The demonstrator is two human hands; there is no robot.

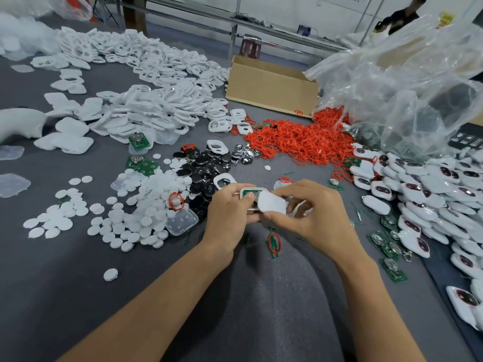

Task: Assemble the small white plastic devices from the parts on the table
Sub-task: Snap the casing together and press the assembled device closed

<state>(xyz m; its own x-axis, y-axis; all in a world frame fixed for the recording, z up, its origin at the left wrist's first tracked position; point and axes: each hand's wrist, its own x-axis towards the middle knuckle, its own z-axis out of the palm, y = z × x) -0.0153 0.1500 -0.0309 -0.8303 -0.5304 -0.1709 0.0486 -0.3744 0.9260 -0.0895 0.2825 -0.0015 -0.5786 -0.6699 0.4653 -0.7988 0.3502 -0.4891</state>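
Assembly underway: left hand [230,209] grips shell [252,189] holding board [245,194]; right hand [317,214] pinches cover [272,203] over it. Finished devices [418,194] heaped right; many shells [156,108] unassembled.

A shell [252,192] with a green board [245,193] in it was gripped in the left hand [230,207], and a cover [271,203] was pinched by the right hand [313,215], laid half over the shell's right end. Discs [146,205] were heaped to the left, black parts [206,165] and red rings [295,142] further back, finished devices [418,189] stacked on the right.
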